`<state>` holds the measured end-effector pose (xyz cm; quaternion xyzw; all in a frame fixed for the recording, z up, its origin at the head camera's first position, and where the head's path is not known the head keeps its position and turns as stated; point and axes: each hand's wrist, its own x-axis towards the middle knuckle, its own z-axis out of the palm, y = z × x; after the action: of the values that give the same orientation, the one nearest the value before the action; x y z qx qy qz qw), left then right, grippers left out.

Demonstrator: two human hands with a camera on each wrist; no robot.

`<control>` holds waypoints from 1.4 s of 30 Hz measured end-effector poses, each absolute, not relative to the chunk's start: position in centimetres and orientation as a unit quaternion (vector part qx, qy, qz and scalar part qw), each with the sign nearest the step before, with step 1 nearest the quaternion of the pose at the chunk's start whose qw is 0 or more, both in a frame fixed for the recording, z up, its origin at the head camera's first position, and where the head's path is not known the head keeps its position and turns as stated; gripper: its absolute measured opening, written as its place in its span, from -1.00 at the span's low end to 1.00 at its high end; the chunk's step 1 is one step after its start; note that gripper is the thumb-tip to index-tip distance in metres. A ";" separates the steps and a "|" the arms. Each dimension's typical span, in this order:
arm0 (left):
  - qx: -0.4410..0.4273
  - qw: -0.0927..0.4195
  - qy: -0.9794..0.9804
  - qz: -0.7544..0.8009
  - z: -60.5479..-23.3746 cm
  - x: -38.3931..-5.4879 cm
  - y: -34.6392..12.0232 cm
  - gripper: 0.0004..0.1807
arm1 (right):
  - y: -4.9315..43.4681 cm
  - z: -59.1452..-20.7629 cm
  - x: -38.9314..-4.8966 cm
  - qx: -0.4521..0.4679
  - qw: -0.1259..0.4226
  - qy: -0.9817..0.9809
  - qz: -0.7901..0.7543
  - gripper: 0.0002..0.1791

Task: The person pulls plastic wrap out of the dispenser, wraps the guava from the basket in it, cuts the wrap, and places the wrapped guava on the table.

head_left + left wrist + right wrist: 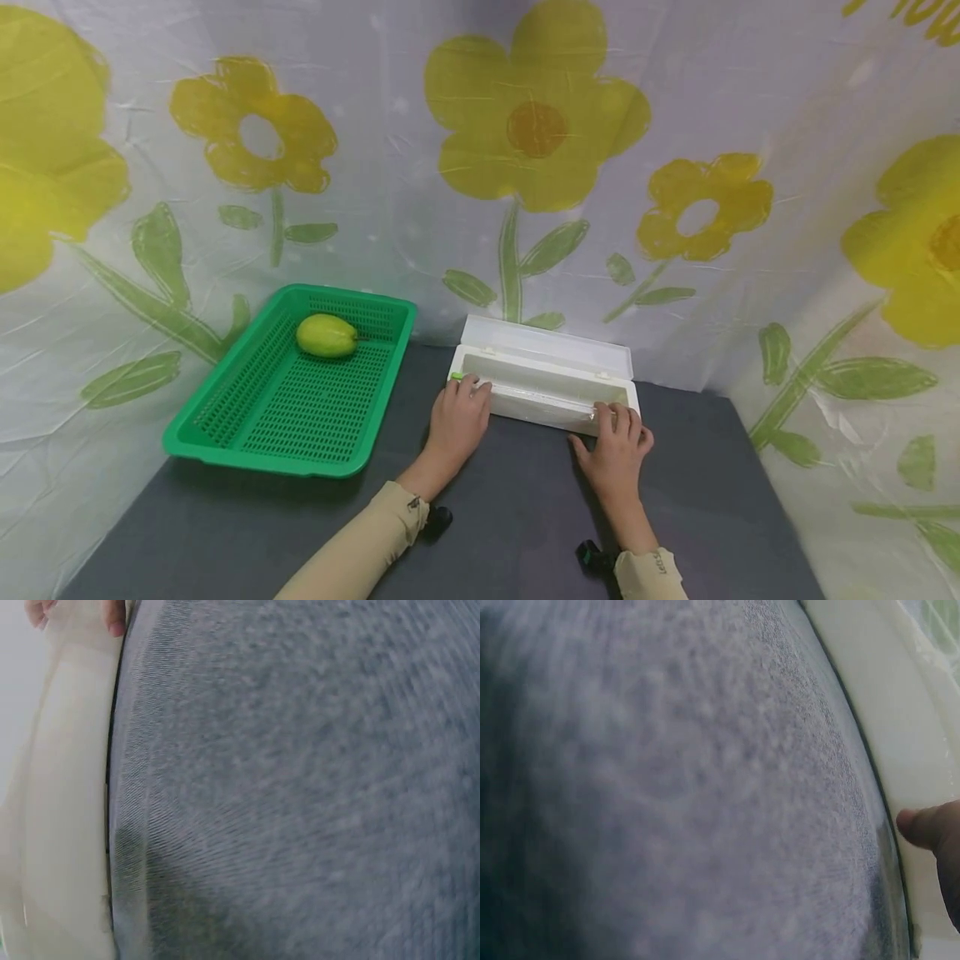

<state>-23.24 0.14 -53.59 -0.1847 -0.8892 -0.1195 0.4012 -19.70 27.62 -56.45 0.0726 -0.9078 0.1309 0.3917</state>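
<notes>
A long white box (536,408), like a cling film dispenser, stands on the dark table with its lid (547,346) raised at the back. Glossy clear film shows along its front edge, and a small green piece (456,376) sits at its left end. My left hand (459,418) grips the front edge near the left corner, fingers bent over the rim. Near the right corner, my right hand (617,458) holds the same edge, fingers over the top. In the wrist views, the left thumb (114,619) and right thumb (922,825) lie against the white front wall.
To the left, a green plastic basket (300,417) holds a yellow-green, papaya-like fruit (327,336). A flower-printed curtain (405,167) hangs right behind the table (510,517) and along its sides.
</notes>
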 end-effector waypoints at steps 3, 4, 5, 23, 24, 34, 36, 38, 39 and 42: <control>-0.198 0.426 -0.873 -0.128 -53.4 -23.2 0.0 -0.95 | 27.6 -56.5 -19.7 0.071 0.397 -0.906 0.130 -0.08; -0.202 0.433 -0.869 -0.129 -53.4 -23.3 -0.1 -0.94 | 27.6 -56.5 -19.8 0.070 0.397 -0.906 0.130 -0.08; -0.206 0.440 -0.864 -0.130 -53.3 -23.3 -0.1 -0.93 | 27.5 -56.6 -19.9 0.069 0.399 -0.905 0.130 -0.10; 0.012 0.107 -0.891 -0.442 -53.6 -22.1 -1.2 -0.47 | 27.2 -56.7 -20.1 0.056 0.400 -0.905 0.130 -0.13; 0.012 0.095 -0.880 -0.464 -53.6 -22.3 -1.3 -0.47 | 27.2 -56.7 -20.1 0.056 0.401 -0.905 0.130 -0.13; 0.036 -0.010 -0.790 -0.611 -53.9 -22.9 -2.1 -0.74 | 27.1 -56.9 -20.0 0.050 0.393 -0.909 0.131 -0.10; 0.041 -0.024 -0.778 -0.627 -53.7 -22.6 -2.2 -0.72 | 27.0 -56.9 -19.9 0.050 0.392 -0.909 0.130 -0.09; 0.049 -0.038 -0.762 -0.644 -53.5 -22.4 -2.4 -0.72 | 27.1 -56.9 -19.9 0.051 0.391 -0.909 0.131 -0.08; 0.050 -0.039 -0.756 -0.652 -53.3 -22.3 -2.5 -0.72 | 27.1 -56.8 -20.0 0.052 0.392 -0.909 0.132 -0.08; 0.064 -0.048 -0.730 -0.679 -52.8 -22.1 -2.9 -0.70 | 27.2 -56.7 -20.1 0.054 0.397 -0.906 0.135 -0.08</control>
<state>-22.13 -2.86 -52.81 0.0641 -0.7299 -0.6788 -0.0479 -20.06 27.23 -56.72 0.0544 -0.9063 0.1354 0.3966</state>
